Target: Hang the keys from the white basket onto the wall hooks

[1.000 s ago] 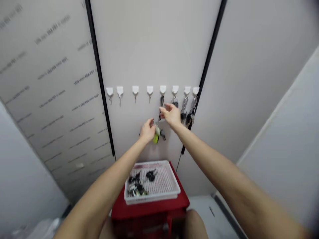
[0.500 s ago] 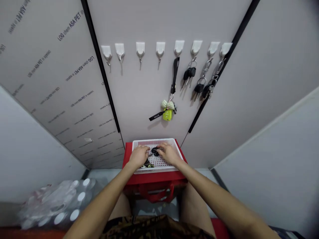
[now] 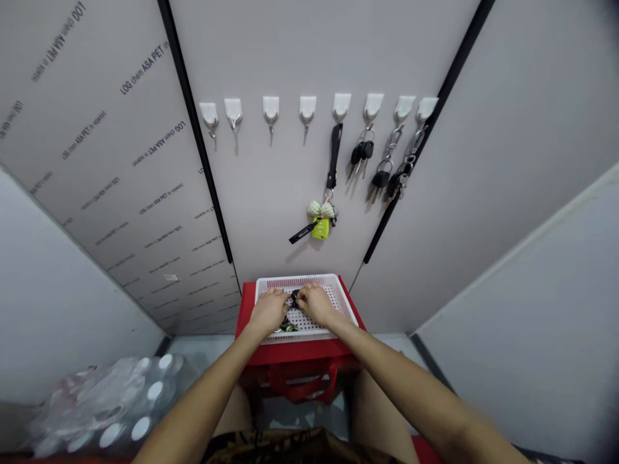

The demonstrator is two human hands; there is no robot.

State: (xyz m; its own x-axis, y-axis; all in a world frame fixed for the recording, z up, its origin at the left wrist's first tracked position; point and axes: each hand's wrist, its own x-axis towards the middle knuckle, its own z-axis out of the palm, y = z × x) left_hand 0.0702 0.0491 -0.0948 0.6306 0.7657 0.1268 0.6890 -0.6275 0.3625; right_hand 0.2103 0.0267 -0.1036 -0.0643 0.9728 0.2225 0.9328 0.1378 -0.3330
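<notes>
In the head view, both of my hands are inside a white plastic basket (image 3: 300,281). My right hand (image 3: 315,303) pinches black-headed keys (image 3: 294,298) between thumb and fingers near the basket's middle. My left hand (image 3: 269,310) is closed just left of them, its fingertips at the same keys; its exact grip is partly hidden. Below my left fingertips, another bunch of keys (image 3: 289,327) with greenish and metallic parts lies on the perforated basket floor.
The basket stands on a red bag (image 3: 300,350). On the wall ahead is a row of white hooks (image 3: 307,106); several key sets (image 3: 362,152) and a black strap (image 3: 334,154) with a yellow-green key case (image 3: 320,227) hang at right. Wrapped bottles (image 3: 120,406) stand lower left.
My right hand has moved left towards my left hand, bringing its fingers closer around the black-headed keys. The view has tilted slightly, so the wall hooks sit lower.
</notes>
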